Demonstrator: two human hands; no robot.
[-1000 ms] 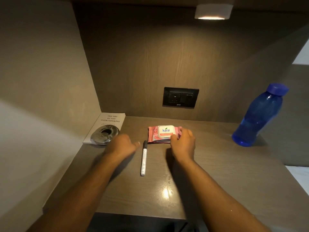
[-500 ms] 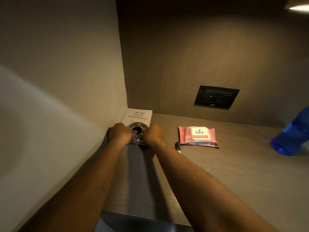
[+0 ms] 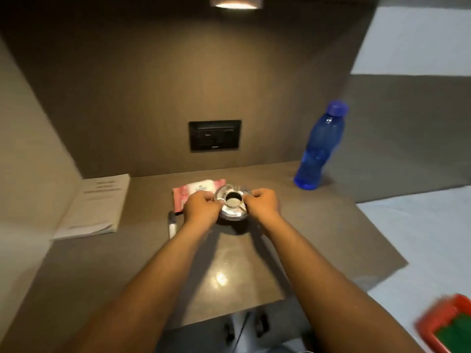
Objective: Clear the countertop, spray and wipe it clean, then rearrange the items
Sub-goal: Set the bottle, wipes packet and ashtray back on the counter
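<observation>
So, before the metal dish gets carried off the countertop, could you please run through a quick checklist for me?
1. Both hands on the metal dish: ok. The left hand grips its left rim, the right hand its right rim.
2. Dish level: cannot tell; the frame is blurred.
3. Dish clear of the book: ok; the book lies apart by the left wall.
4. Items below it: not ok. The wipes pack and the marker lie close by.
5. Blue bottle out of the way: ok; it stands upright far right.
6. Somewhere to set it down: cannot tell.
</observation>
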